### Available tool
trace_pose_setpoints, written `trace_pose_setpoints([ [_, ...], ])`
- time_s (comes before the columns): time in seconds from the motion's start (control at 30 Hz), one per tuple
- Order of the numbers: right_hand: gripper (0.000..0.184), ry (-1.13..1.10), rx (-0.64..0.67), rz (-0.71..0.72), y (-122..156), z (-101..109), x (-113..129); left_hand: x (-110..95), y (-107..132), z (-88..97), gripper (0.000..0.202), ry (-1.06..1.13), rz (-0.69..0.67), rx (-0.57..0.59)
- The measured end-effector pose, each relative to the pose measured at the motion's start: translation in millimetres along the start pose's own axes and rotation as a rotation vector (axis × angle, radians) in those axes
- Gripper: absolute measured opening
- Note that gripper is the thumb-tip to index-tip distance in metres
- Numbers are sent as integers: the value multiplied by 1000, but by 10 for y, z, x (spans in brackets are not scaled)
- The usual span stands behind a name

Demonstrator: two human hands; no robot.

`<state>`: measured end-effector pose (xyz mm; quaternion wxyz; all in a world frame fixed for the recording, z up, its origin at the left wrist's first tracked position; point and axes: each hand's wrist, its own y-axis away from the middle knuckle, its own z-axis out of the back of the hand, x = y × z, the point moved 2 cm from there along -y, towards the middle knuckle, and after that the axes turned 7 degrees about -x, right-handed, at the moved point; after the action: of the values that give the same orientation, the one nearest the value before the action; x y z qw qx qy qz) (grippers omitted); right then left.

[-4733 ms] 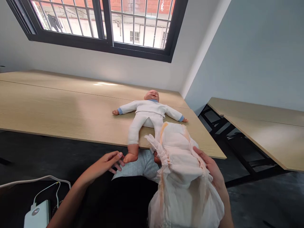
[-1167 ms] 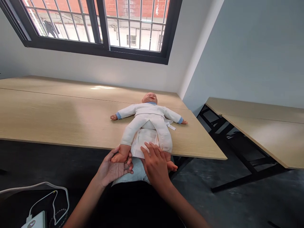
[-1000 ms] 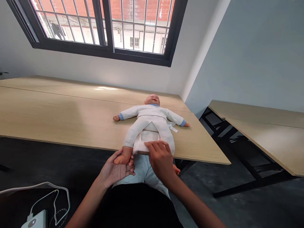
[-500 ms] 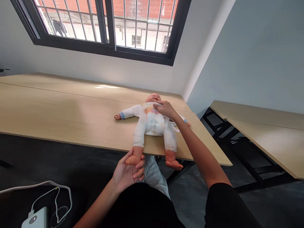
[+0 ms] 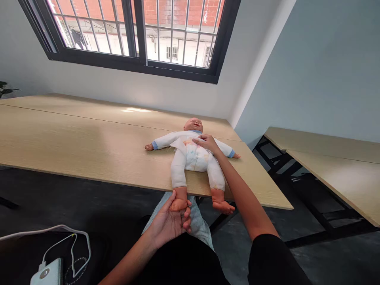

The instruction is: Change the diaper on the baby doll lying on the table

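A baby doll (image 5: 162, 141) lies on its back on the light wooden table (image 5: 74, 146), with arms spread and both feet over the front edge. It has a white body with blue cuffs and collar. A white diaper (image 5: 196, 158) with a coloured print covers its hips, and one side tab flares out at the left. My right hand (image 5: 208, 143) pinches the diaper's top front edge at the belly. Below the table edge, my left hand (image 5: 170, 221) is wrapped around the doll's foot (image 5: 179, 201) from underneath. The other foot (image 5: 222, 204) hangs free.
A second wooden table (image 5: 332, 166) with a black frame stands at the right, across a gap. A white power bank (image 5: 47, 272) with cables lies at lower left. Behind the table is a barred window (image 5: 136, 35) in the wall.
My right hand has drawn the diaper's top edge down from near the doll's chin to its belly, uncovering the blue collar. My left hand and the held foot have shifted slightly right.
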<state>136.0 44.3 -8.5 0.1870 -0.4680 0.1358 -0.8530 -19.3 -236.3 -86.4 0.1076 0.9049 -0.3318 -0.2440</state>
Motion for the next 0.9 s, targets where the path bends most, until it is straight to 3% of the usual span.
trace_pose_setpoints([
  [0.1, 53, -49, -54, -21, -23, -24, -103, -70, 61, -3, 55, -51, -24, -159],
  [0.17, 55, -68, -115, -31, -22, -28, -154, -125, 133, 24, 42, -50, -113, -386],
  [0.27, 58, -77, -194, -32, 2, -19, -192, -242, 290, 77, 18, 11, -512, -725],
  [0.33, 60, -73, -227, -26, 19, -13, -199, -356, 383, 45, 10, -42, -887, -759],
  [0.4, 60, -64, -256, -27, 31, -10, -198, -511, 419, -88, 9, -263, -1244, -673],
  [0.47, 58, -45, -291, -35, 36, -10, -198, -697, 348, -329, 11, -650, -1498, -542],
  [0.53, 54, -17, -321, -38, 36, -9, -206, -875, 123, -637, 16, -1160, -1553, -318],
  [0.6, 48, 21, -345, -30, 33, 4, -228, -1005, -217, -920, 24, -1642, -1447, -41],
  [0.67, 39, 72, -379, -24, 30, 48, -265, -1069, -602, -1101, 33, -2066, -1157, 224],
  [0.7, 35, 101, -400, -24, 31, 84, -287, -1100, -771, -1158, 33, -2144, -1087, 293],
  [0.77, 28, 153, -444, -31, 41, 185, -333, -1156, -1061, -1208, 32, -2239, -1006, 364],
  [0.9, 25, 217, -474, -67, 155, 444, -421, -1330, -1422, -1178, 37, -2297, -970, 329],
])
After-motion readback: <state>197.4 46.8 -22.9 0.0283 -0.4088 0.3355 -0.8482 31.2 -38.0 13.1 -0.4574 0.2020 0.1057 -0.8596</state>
